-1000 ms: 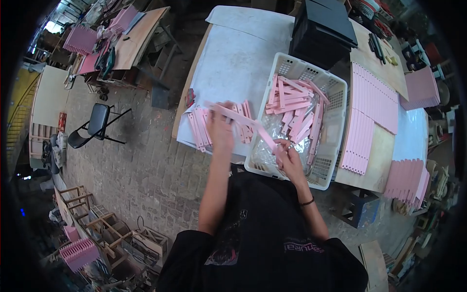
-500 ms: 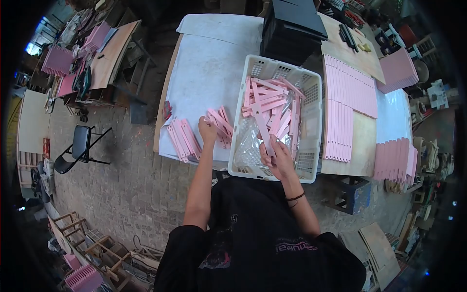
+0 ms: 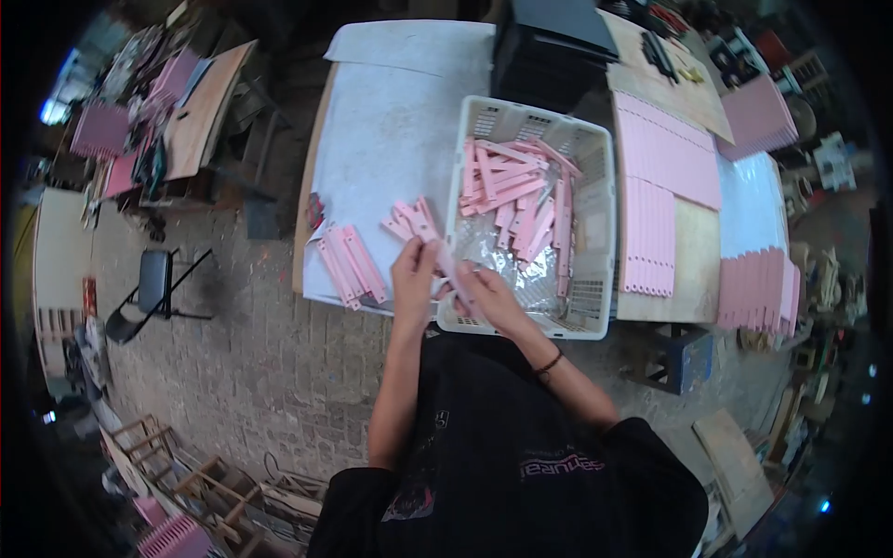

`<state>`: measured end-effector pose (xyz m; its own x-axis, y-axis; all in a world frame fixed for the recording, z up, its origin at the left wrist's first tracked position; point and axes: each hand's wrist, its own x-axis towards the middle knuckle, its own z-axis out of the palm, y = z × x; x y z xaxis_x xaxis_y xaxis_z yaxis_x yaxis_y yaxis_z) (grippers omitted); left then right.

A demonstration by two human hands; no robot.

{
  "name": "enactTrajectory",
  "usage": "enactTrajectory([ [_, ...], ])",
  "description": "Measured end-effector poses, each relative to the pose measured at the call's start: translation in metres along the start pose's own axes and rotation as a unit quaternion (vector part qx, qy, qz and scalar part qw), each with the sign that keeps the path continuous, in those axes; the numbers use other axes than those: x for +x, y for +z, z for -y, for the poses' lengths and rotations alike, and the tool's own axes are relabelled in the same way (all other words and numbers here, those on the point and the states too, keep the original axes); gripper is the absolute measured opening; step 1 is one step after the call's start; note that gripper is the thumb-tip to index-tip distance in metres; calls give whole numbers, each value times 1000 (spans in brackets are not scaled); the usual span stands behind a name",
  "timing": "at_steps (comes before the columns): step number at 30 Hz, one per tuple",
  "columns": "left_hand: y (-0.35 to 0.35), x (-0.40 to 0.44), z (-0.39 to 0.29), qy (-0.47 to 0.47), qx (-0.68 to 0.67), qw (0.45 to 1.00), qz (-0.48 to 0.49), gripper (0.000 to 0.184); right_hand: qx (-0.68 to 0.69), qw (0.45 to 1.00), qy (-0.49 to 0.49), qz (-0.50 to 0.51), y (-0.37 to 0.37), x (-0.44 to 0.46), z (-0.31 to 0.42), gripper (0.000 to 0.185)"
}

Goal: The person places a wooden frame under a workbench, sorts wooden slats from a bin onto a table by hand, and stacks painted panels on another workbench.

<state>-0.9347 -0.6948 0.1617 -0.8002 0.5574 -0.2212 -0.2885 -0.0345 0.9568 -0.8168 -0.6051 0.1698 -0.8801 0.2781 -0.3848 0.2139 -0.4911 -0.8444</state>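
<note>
Pink strip (image 3: pixel 444 264): one, held beside the crate's near-left corner; its far end blends into the loose strips (image 3: pixel 400 219), tough to make out.
Left hand (image 3: pixel 411 272): reaching forward, fingers mostly closed on that strip.
Right hand (image 3: pixel 491 296): angled in leftward, pinching the near end; some fingertips hidden.
White crate (image 3: pixel 539 110): just one, strips inside too tangled to count.
Left batch (image 3: pixel 365 263): roughly four strips.
Folding chair (image 3: pixel 154 281): one, far off left.
</note>
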Motion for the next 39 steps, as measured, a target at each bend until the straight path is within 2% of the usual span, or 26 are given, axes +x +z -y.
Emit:
enactTrajectory([
  [2, -21, 17, 23, -21, -62, 997, -38, 19, -194, 978, -76, -15, -10, 7, -14, 38],
  [3, -34, 30, 31, -12, -58, 997, -52, 19, -292, 950, -109, -18, -19, 12, -19, 37],
  [6, -76, 76, 61, -29, 11, 996, -80, 21, -141, 976, -93, -134, -62, 19, -29, 34],
  [7, -82, 90, 76, -44, 45, 994, -86, 22, -156, 966, -87, -188, -84, 22, -33, 34],
  [8, -80, 103, 96, -24, 111, 989, -89, 27, -170, 952, -78, -241, -110, 24, -39, 34],
  [10, -77, 121, 138, 15, 244, 965, -97, 42, -300, 882, -84, -354, -176, 44, -79, 36],
  [11, -74, 120, 161, 67, 397, 904, -141, 67, -345, 859, -49, -375, -188, 44, -82, 38],
  [13, -71, 113, 165, 89, 459, 874, -134, 72, -431, 802, 17, -413, -201, 50, -82, 44],
  [14, -72, 110, 167, 100, 489, 857, -131, 75, -434, 798, 13, -417, -202, 55, -87, 48],
  [17, -71, 98, 162, 157, 426, 879, -147, 69, -420, 798, 6, -433, -194, 63, -103, 58],
  [19, -76, 83, 158, 126, 419, 883, -173, 66, -382, 811, -4, -443, -196, 66, -109, 60],
  [22, -81, 58, 146, 82, 409, 887, -196, 59, -174, 878, 39, -444, -208, 78, -123, 69],
  [25, -84, 27, 151, 79, 389, 896, -198, 54, -100, 887, 94, -441, -182, 65, -79, 67],
  [26, -85, 18, 154, 87, 380, 900, -196, 53, -205, 853, 65, -475, -188, 70, -86, 65],
  [28, -83, 0, 153, 75, 365, 907, -193, 52, -402, 751, 6, -523, -203, 88, -102, 62],
  [31, -79, -18, 144, 53, 356, 915, -182, 50, -385, 727, 98, -560, -194, 89, -69, 62],
  [34, -83, -21, 135, 50, 353, 917, -181, 48, -427, 699, 110, -563, -184, 96, -45, 56],
  [37, -84, -26, 128, 47, 353, 916, -186, 46, -460, 673, 103, -570, -191, 109, -53, 57],
  [39, -89, -26, 126, 46, 349, 917, -190, 44, -501, 670, 107, -537, -192, 110, -60, 57],
])
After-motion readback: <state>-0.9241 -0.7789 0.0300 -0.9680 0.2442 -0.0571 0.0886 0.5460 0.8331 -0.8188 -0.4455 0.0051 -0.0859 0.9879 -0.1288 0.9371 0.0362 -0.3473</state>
